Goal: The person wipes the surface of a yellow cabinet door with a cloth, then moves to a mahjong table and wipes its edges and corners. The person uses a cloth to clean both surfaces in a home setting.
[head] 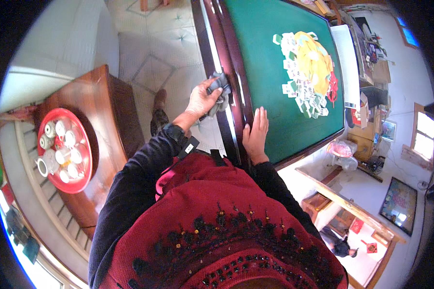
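A green-topped mahjong table (pixel 264 65) with a dark glossy wooden rim stands before me. My left hand (pixel 204 97) grips a crumpled grey cloth (pixel 220 92) against the outer side of that rim. Resting on the rim and the edge of the green top is my right hand (pixel 256 133), its fingers together and stretched out, the thumb apart, holding nothing. Farther over the green surface, mahjong tiles (pixel 305 95) lie in a loose heap, partly covered by a yellow cloth (pixel 313 57) with a red cord (pixel 333 88) beside it.
On the left, a wooden cabinet (pixel 108 144) bears a round red tray (pixel 90 144) with white cups and a pitcher. A cluttered desk (pixel 365 68) is beyond the mahjong table. A person (pixel 338 244) appears in the doorway at lower right.
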